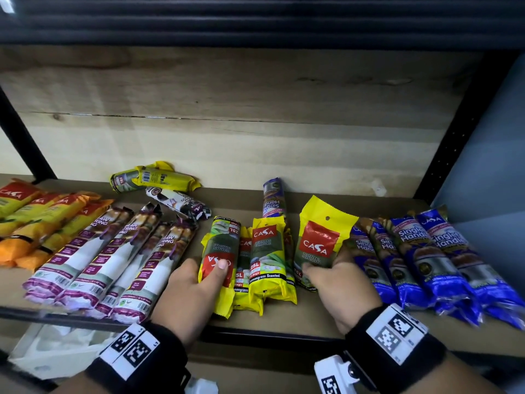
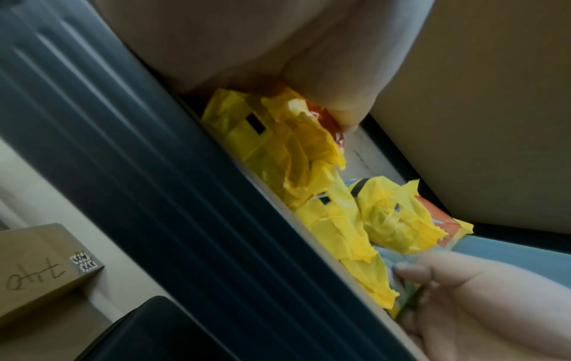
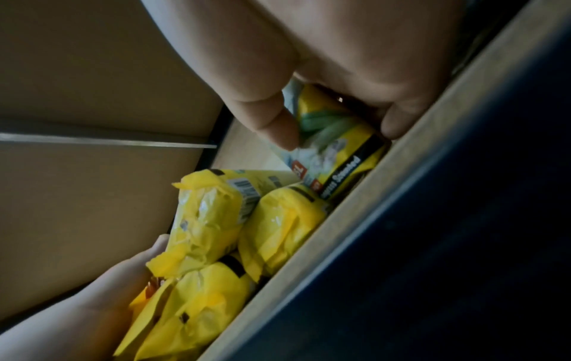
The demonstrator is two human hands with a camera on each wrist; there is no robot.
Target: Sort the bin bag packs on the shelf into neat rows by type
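Gathering yellow packs (image 1: 265, 260) mid-shelf (image 1: 312, 317): left hand (image 1: 187, 291) grips the leftmost, right hand (image 1: 338, 285) pinches the rightmost. Next, probably, squeeze them into one row between purple (image 1: 108, 257) and blue packs (image 1: 426, 260).

Drawstring packs (image 1: 113, 257) lay left of lemongrass packs (image 1: 267, 263) on shelf (image 1: 312, 322); single-handle packs (image 1: 431, 263) right; two loose packs (image 1: 159, 180) far behind.

Head view: evenly lit, sharp mid-frame, wide-angle bend at edges, dark slatted underside of upper shelf (image 1: 255, 21) in shadow. Glare on glossy blue foil packs (image 1: 443, 260). Both wrist views dim, noisy, motion-blurred; near palm out of focus, crumpled yellow plastic packs (image 3: 210, 219) brightest.
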